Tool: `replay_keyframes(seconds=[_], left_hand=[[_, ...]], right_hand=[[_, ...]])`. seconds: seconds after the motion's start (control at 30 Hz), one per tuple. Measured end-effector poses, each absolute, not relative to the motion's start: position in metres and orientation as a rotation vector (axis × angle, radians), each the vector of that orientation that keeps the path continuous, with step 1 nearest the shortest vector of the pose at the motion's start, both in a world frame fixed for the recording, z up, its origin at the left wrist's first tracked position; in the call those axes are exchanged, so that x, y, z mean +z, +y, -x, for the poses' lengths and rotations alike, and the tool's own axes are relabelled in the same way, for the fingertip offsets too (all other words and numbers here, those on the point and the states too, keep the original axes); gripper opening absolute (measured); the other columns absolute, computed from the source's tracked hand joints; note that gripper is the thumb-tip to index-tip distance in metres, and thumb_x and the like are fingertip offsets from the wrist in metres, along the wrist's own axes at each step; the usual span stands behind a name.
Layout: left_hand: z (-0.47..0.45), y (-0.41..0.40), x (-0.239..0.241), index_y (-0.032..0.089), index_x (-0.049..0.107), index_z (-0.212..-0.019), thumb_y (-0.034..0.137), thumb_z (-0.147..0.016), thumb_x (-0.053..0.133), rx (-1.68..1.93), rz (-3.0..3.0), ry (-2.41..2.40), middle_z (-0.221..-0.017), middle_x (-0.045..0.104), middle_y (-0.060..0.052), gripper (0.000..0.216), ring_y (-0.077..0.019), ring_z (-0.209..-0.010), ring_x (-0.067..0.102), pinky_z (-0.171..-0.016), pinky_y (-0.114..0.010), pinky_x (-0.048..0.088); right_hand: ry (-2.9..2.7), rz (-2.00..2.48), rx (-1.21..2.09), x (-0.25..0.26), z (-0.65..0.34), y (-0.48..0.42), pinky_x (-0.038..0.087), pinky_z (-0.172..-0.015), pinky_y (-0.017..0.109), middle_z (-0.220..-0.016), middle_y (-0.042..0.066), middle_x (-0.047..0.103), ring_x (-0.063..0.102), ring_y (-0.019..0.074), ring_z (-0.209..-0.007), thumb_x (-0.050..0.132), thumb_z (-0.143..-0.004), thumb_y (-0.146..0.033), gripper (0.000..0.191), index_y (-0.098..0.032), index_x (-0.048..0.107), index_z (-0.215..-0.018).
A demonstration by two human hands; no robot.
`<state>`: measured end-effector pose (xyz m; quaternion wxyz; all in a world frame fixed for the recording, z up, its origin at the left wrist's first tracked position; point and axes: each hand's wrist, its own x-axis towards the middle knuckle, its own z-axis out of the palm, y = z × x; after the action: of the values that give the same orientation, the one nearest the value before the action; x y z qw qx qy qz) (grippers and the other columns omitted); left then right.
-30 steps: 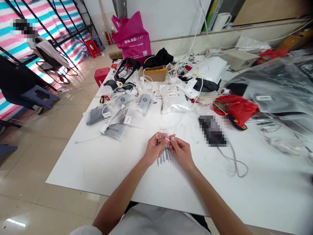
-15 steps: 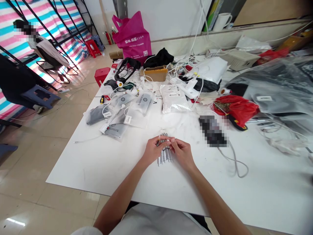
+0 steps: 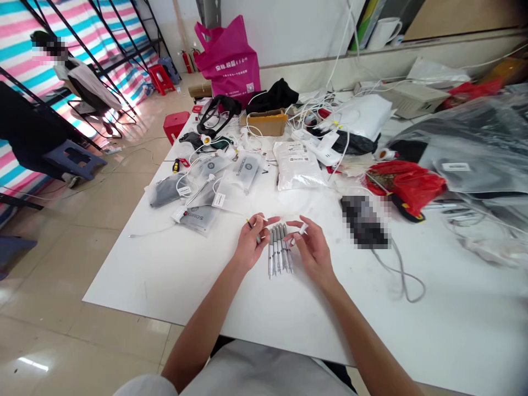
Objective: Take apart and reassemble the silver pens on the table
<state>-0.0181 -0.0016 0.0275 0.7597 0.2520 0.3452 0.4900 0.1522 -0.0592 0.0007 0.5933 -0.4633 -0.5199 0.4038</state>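
Several grey pens (image 3: 279, 250) lie side by side on the white table (image 3: 173, 264) between my hands. My left hand (image 3: 249, 243) is closed round one pen, whose dark tip sticks out past my fingers. My right hand (image 3: 311, 247) pinches a small white cap just right of the row. The two hands are apart, one on each side of the pens.
Behind the pens lie plastic bags of cables (image 3: 231, 179), a white packet (image 3: 297, 165), a cardboard box (image 3: 267, 122), a pink bag (image 3: 229, 60) and a red bag (image 3: 406, 181). A grey cable (image 3: 402, 272) loops at right. A person sits far left by stools (image 3: 74, 159).
My hands were together over the pens. They have pulled apart, the left keeping the pen and the right the cap. The row of pens now shows.
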Motion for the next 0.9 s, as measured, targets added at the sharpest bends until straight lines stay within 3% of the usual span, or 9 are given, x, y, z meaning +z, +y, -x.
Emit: replay_keyframes(seconds=[0.07,0.13,0.2,0.27,0.37,0.5,0.6,0.77,0.9], left_hand=[[0.019,0.000,0.026,0.019,0.060,-0.099,0.046,-0.088,0.078,1.064,-0.546,0.739,-0.120,0.076,-0.013,0.034,-0.0095,-0.073,0.069,-0.043,-0.017,0.028],[0.020,0.000,0.025,0.019,0.059,-0.099,0.044,-0.089,0.077,1.065,-0.534,0.710,-0.123,0.075,-0.014,0.032,-0.0156,-0.095,0.074,-0.053,-0.017,0.041],[0.019,0.000,0.027,0.019,0.060,-0.099,0.042,-0.091,0.076,1.062,-0.532,0.666,-0.130,0.073,-0.015,0.029,-0.0213,-0.116,0.072,-0.081,-0.024,0.053],[0.019,-0.002,0.029,0.019,0.060,-0.098,0.040,-0.092,0.075,1.045,-0.541,0.611,-0.138,0.069,-0.017,0.026,-0.0264,-0.133,0.063,-0.108,-0.035,0.048],[0.016,-0.005,0.031,0.018,0.061,-0.094,0.040,-0.095,0.071,0.985,-0.541,0.541,-0.141,0.066,-0.018,0.024,-0.0286,-0.140,0.057,-0.120,-0.043,0.037],[0.011,-0.009,0.029,0.018,0.062,-0.092,0.043,-0.095,0.069,0.859,-0.491,0.508,-0.139,0.067,-0.019,0.026,-0.0266,-0.133,0.061,-0.109,-0.037,0.047],[0.007,-0.012,0.028,0.017,0.063,-0.092,0.043,-0.094,0.071,0.801,-0.443,0.503,-0.126,0.072,-0.017,0.027,-0.0193,-0.105,0.069,-0.088,-0.028,0.053],[0.002,-0.016,0.030,0.017,0.064,-0.090,0.039,-0.088,0.079,0.759,-0.385,0.516,-0.087,0.070,-0.006,0.026,-0.0121,-0.073,0.062,-0.070,-0.024,0.051],[0.002,-0.015,0.033,0.016,0.064,-0.089,0.040,-0.088,0.078,0.763,-0.356,0.530,-0.080,0.066,-0.003,0.027,-0.0099,-0.067,0.058,-0.065,-0.022,0.049]], right_hand=[[-1.163,1.046,0.906,-0.001,-0.151,-0.059,0.059,-0.085,0.041,-0.129,0.008,0.069,0.074,0.0190,-0.089,0.066,-0.099,-0.034,0.055,-0.036,0.040,-0.148],[-1.103,1.044,0.887,-0.002,-0.149,-0.059,0.059,-0.091,0.044,-0.121,0.006,0.073,0.076,0.0197,-0.089,0.071,-0.096,-0.031,0.062,-0.036,0.037,-0.148],[-1.091,1.084,0.868,-0.002,-0.149,-0.060,0.059,-0.096,0.047,-0.116,0.006,0.074,0.076,0.0210,-0.093,0.073,-0.095,-0.030,0.050,-0.032,0.050,-0.138],[-1.146,1.112,0.805,-0.001,-0.150,-0.060,0.060,-0.096,0.046,-0.116,0.007,0.073,0.075,0.0226,-0.100,0.073,-0.094,-0.030,0.026,-0.028,0.064,-0.118],[-1.272,1.092,0.616,-0.001,-0.152,-0.059,0.061,-0.090,0.045,-0.113,0.008,0.070,0.071,0.0242,-0.105,0.074,-0.093,-0.028,0.013,-0.027,0.071,-0.105],[-1.402,1.049,0.436,0.002,-0.149,-0.059,0.061,-0.087,0.046,-0.105,0.007,0.073,0.071,0.0243,-0.101,0.074,-0.091,-0.020,0.020,-0.029,0.074,-0.110],[-1.438,1.060,0.384,0.006,-0.142,-0.062,0.061,-0.083,0.045,-0.102,0.005,0.076,0.072,0.0237,-0.096,0.072,-0.092,-0.017,0.022,-0.029,0.074,-0.111],[-1.489,1.060,0.366,0.004,-0.136,-0.064,0.062,-0.084,0.044,-0.107,0.006,0.078,0.073,0.0234,-0.099,0.069,-0.094,-0.017,0.021,-0.029,0.073,-0.111],[-1.514,1.054,0.318,-0.003,-0.137,-0.063,0.062,-0.086,0.045,-0.108,0.005,0.078,0.073,0.0237,-0.101,0.070,-0.093,-0.014,0.026,-0.030,0.073,-0.113]])
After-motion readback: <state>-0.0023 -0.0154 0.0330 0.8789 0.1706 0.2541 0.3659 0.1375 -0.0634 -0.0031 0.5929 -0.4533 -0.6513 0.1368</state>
